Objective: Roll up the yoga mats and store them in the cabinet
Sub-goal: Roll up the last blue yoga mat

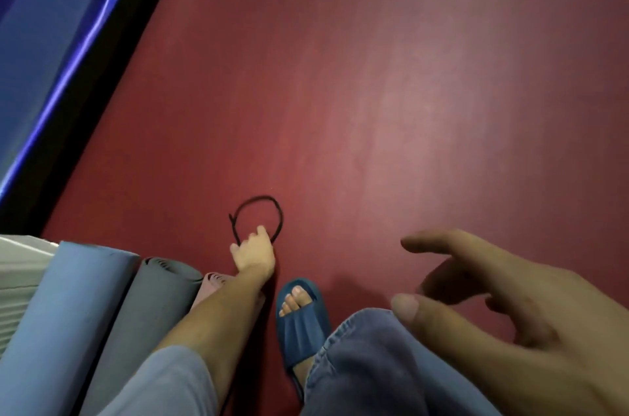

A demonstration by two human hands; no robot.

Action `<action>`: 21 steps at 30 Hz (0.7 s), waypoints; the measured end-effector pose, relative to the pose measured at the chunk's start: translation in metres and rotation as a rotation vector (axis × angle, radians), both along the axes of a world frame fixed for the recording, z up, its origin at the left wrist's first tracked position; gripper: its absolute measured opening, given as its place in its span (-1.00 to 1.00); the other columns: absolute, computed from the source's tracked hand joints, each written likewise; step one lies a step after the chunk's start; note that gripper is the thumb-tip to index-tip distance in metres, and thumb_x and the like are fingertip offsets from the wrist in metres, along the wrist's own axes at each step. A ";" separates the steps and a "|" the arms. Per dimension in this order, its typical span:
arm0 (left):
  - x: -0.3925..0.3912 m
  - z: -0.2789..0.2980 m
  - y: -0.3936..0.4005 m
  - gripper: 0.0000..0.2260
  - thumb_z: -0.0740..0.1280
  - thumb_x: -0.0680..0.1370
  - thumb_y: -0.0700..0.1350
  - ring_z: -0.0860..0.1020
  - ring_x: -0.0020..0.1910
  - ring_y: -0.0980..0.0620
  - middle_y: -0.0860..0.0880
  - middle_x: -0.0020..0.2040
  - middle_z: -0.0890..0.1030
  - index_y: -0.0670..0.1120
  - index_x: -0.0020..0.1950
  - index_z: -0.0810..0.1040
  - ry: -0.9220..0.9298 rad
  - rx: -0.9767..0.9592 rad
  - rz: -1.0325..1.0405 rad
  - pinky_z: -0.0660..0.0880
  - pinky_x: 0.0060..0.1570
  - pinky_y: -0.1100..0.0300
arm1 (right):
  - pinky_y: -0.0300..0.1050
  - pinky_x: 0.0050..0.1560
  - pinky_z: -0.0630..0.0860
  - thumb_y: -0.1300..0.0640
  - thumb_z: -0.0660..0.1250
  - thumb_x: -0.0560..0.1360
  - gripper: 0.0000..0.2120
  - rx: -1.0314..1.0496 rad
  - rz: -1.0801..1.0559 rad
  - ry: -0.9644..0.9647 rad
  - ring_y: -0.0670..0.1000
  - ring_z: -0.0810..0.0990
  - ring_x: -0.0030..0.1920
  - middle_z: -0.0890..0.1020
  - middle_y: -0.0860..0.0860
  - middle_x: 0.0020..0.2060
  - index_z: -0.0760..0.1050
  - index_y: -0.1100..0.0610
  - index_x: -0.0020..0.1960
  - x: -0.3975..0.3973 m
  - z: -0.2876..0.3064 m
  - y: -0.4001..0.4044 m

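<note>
Three rolled yoga mats fill the 8 o'clock corner of my view: a light blue mat (71,313), a grey mat (143,323) touching its right side, and a pink mat (212,283) of which only the spiral end shows, the rest hidden under the forearm. All three run off the bottom edge, so I cannot see their full length. I cannot tell what they rest on; a pale ribbed edge (17,266) at 9 o'clock, beside the blue mat, is too cropped to identify.

Just below centre, toward 7 o'clock, the left hand (253,254) reaches down to the red floor (374,92), its fingers curled round the near side of a black loop strap (258,214) lying there; whether the strap is lifted I cannot tell. At 4 o'clock the right hand (503,313) hangs close to the lens, blurred, fingers spread and relaxed, holding nothing.

One blue slipper (301,320) with bare toes stands at 6 o'clock, just right of the forearm, partly covered by a denim trouser leg (367,368). A blue panel (51,41) with a black border (112,75) crosses the 10 o'clock corner.
</note>
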State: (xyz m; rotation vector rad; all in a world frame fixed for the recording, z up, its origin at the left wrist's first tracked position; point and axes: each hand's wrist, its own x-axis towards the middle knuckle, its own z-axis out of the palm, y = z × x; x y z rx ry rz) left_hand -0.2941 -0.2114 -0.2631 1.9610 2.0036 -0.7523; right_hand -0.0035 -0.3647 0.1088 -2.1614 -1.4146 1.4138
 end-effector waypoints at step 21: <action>0.096 0.549 -0.114 -0.88 0.40 0.64 -0.18 0.55 -0.29 0.04 -0.09 -0.29 0.59 -0.22 0.02 0.68 -1.415 -0.382 -0.594 0.53 -0.20 0.13 | -0.12 -0.32 0.43 -0.01 0.44 0.56 -0.73 0.440 0.142 0.262 -0.03 0.46 -0.37 0.46 0.03 -0.36 0.55 -0.10 0.25 0.009 0.167 -0.089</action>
